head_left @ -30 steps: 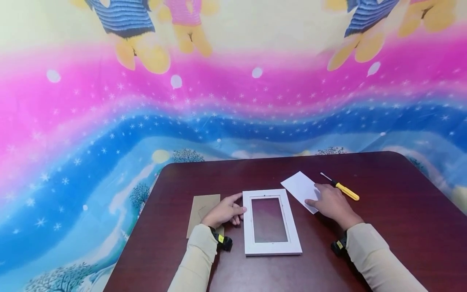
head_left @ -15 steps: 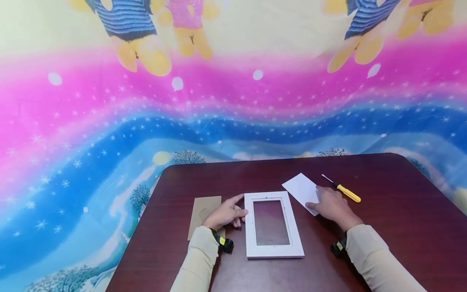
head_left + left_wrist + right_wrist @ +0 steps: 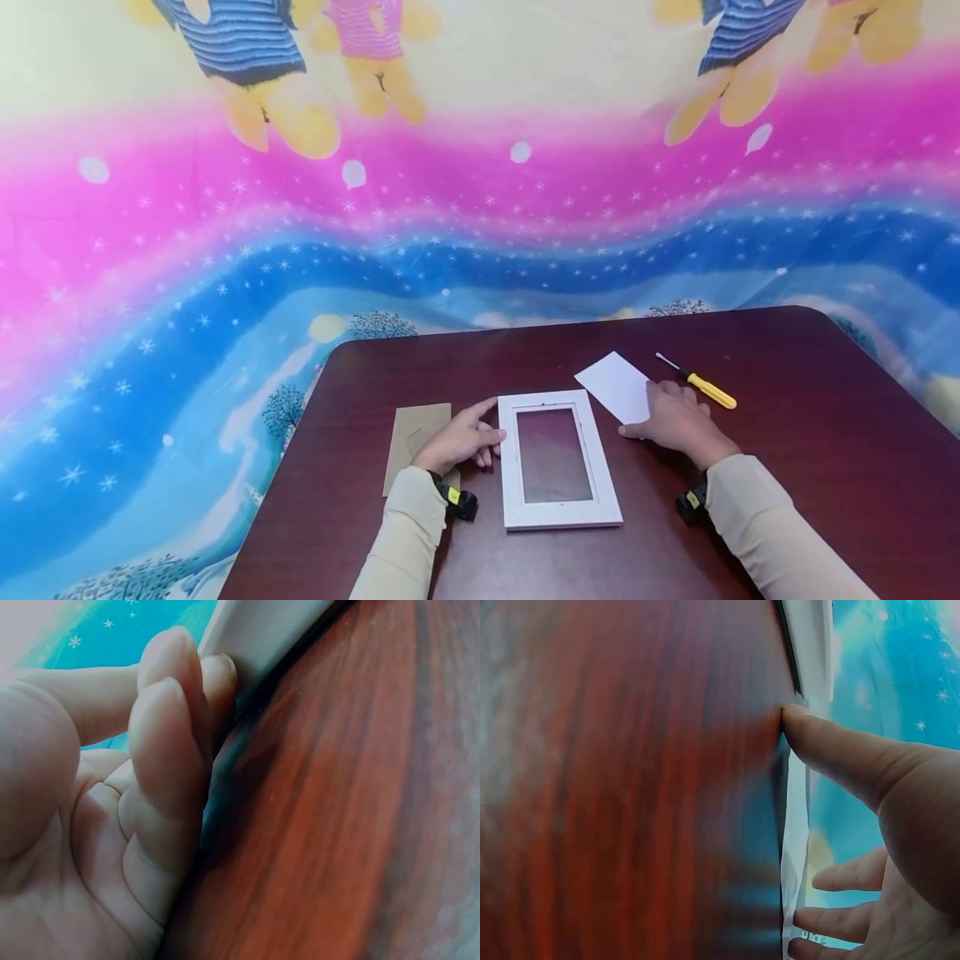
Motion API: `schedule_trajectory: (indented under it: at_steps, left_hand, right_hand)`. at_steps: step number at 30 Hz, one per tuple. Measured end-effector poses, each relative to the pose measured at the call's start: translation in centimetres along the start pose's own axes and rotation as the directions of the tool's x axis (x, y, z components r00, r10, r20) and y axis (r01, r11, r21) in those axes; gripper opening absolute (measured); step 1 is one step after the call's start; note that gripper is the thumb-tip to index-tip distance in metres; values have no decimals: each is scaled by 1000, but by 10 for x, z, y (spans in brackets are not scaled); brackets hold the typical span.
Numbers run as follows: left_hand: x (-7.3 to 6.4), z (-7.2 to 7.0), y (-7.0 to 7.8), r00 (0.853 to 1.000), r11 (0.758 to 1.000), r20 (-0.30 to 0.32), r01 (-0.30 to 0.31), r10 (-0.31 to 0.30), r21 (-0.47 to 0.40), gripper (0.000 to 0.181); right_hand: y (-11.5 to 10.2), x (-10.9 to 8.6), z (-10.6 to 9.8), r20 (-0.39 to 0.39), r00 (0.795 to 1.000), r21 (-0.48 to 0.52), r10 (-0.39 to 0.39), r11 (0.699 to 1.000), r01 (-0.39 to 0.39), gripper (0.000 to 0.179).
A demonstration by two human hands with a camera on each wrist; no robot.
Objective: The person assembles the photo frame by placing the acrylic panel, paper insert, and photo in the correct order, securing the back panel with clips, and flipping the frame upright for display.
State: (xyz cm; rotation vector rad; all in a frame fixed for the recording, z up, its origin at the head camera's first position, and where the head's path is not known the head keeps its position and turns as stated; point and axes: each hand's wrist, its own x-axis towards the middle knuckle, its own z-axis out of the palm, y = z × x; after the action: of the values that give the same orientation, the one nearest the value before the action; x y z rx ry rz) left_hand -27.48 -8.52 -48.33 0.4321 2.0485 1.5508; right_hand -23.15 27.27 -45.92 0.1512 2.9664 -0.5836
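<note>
A white picture frame (image 3: 604, 479) lies back up on the table, a clear pane in its opening. My left hand (image 3: 457, 437) rests at its left side, index finger at the far left corner and thumb at the edge. In the left wrist view the other fingers (image 3: 166, 742) are loosely bent beside the frame's side (image 3: 259, 637). Right of the frame lies a white rectangular sheet (image 3: 611, 387), turned at an angle. My right hand (image 3: 682, 425) is spread over its near right part, fingers on its right edge. The right thumb (image 3: 832, 746) reaches down at its near corner.
A brown backing board (image 3: 405, 429) lies left of the frame, partly under my left wrist. Beyond my right hand is a yellow-handled screwdriver (image 3: 711, 390). All of these lie on a dark red-brown table (image 3: 525, 562), with a patterned cloth (image 3: 480, 192) hanging behind it.
The right thumb has slid left off the sheet's surface to its near corner, and the right hand covers more of the sheet. The left hand and frame keep their places.
</note>
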Motion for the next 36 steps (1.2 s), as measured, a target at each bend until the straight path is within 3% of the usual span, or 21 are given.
schedule_trajectory:
  at_steps: [14,23,29,36]
  left_hand:
    - [2,1,1,1000,1000,3,-15,15,3,74]
    - [1,4,-1,1000,1000,-1,-1,1,-13,74]
    - [2,2,3,1000,1000,-11,-4,4,3,74]
    - [-2,0,4,1000,1000,-13,11,-11,7,74]
  right_hand:
    - [0,0,-12,87,996,-44,-9,999,13,120]
    - [3,-4,-13,86,996,-44,34,999,-31,128]
    - [5,-3,-18,57,998,-47,12,999,-10,130]
    - [7,-2,-15,71,997,-62,16,998,-11,119]
